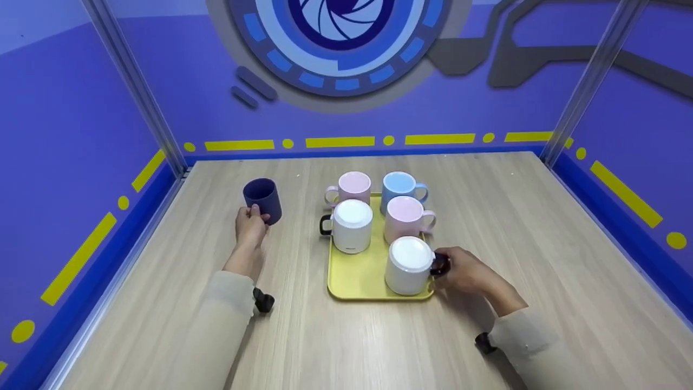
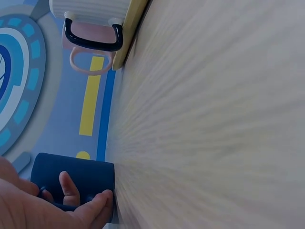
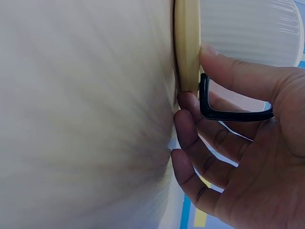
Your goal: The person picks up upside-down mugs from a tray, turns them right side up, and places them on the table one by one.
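On the left of the table my left hand (image 1: 250,227) grips a dark blue mug (image 1: 269,208) at its handle side. The left wrist view shows the fingers about the handle, with fingertips against the mug's wall (image 2: 81,174). Toward the tray's near right corner is a white ribbed mug (image 1: 403,276) with a smooth white top and a dark handle (image 1: 440,264). Around that handle lies my right hand (image 1: 465,271). Seen from the right wrist, its thumb is extended by the yellow tray rim (image 3: 187,52), and the loosely bent fingers (image 3: 190,167) spread beside the black handle.
On the yellow tray (image 1: 352,281) stand another white mug (image 1: 352,233) with a black handle, a blue mug (image 1: 399,187) and two pink mugs, one at the far left (image 1: 354,187) and one at the right (image 1: 403,225). Purple panel walls (image 1: 379,122) enclose the wooden table.
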### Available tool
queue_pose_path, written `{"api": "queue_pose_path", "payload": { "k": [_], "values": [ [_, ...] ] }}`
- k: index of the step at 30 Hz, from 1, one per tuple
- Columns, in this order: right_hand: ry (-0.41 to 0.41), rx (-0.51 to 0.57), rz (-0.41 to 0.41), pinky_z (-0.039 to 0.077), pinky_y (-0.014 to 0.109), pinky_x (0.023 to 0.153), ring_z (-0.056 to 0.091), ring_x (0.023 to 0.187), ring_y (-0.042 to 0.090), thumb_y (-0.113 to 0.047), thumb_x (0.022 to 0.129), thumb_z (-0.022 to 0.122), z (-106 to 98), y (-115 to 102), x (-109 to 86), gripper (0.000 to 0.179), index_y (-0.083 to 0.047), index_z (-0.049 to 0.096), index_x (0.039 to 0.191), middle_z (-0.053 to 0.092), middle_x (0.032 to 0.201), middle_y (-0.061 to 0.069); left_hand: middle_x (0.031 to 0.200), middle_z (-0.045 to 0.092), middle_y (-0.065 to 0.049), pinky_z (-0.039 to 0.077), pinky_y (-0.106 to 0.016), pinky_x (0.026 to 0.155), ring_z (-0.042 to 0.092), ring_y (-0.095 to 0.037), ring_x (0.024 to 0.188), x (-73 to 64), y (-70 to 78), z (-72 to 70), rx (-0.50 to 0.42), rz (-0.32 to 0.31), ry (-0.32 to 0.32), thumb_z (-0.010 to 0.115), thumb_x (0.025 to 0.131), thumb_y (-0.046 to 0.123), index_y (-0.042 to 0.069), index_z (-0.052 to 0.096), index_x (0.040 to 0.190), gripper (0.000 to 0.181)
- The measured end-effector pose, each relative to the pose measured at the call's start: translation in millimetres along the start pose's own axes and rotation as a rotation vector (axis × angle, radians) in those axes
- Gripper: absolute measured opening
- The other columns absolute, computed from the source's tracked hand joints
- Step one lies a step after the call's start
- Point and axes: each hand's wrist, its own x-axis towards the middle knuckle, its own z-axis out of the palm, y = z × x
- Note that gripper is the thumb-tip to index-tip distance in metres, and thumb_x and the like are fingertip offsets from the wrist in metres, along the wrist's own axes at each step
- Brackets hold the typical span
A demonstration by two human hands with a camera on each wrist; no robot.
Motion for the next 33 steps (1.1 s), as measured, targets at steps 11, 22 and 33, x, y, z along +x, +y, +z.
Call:
{"api": "queue_pose_path", "payload": {
  "k": [11, 22, 33],
  "values": [
    [0.014, -0.041, -0.028, 0.047, 0.054, 0.103, 0.061, 0.106, 0.027, -0.007, 0.068, 0.092, -0.3, 0.5, 0.6, 0.049, -0.004, 0.070, 0.112, 0.071, 0.108, 0.009, 0.104, 0.055, -0.005, 0.045, -0.024, 0.075, 0.053, -0.018, 0.093, -0.9, -3.7, -5.1, 0.091, 0.033, -0.005, 0.032, 0.114, 0.033, 0.009, 0.045, 0.112, 0.027],
    [0.009, -0.042, -0.009, 0.046, 0.058, 0.106, 0.061, 0.110, 0.029, -0.007, 0.070, 0.091, -0.6, 1.6, 1.2, 0.049, -0.005, 0.070, 0.114, 0.071, 0.112, 0.010, 0.146, 0.040, -0.024, 0.037, -0.051, 0.115, 0.046, -0.041, 0.134, -15.0, -0.7, -7.4, 0.373, 0.028, 0.029, 0.038, 0.110, 0.049, 0.001, 0.033, 0.146, 0.061],
    [0.006, -0.033, -0.035, 0.048, 0.045, 0.098, 0.059, 0.101, 0.023, -0.010, 0.070, 0.092, -0.6, 1.6, 0.5, 0.046, -0.007, 0.071, 0.110, 0.070, 0.105, 0.007, 0.141, 0.030, -0.023, 0.036, -0.058, 0.103, 0.031, -0.045, 0.130, -35.6, 4.9, 4.3, 0.526, 0.173, 0.209, 0.057, 0.102, 0.049, 0.003, 0.038, 0.135, 0.060]
  ]
}}
